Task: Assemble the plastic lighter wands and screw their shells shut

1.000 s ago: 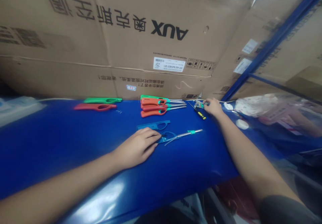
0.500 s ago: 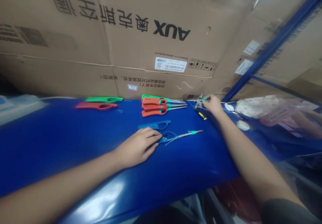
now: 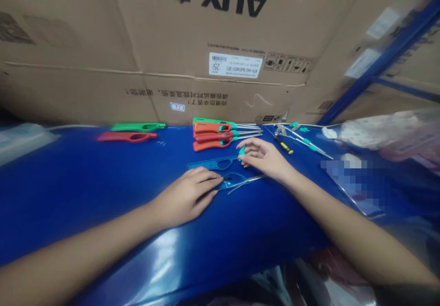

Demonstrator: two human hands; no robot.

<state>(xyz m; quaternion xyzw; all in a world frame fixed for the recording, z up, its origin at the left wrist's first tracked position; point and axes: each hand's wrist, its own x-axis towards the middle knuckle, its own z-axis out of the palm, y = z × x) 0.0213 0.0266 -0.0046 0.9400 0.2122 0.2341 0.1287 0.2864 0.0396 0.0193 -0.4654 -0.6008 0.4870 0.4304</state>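
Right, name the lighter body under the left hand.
The near blue lighter body, touched by the left hand; the orange, red and green ones lie farther back.

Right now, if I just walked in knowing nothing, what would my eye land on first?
Probably the glossy blue table, with both hands meeting at its middle: the left hand lies flat on an opened blue lighter body, while the right hand pinches a small teal piece close beside it. Behind them, a stack of orange lighters sits by the huge cardboard box printed AUX.

Blue table (image 3: 85,191); stacked cardboard boxes (image 3: 165,35) behind; blue rack post (image 3: 381,58).
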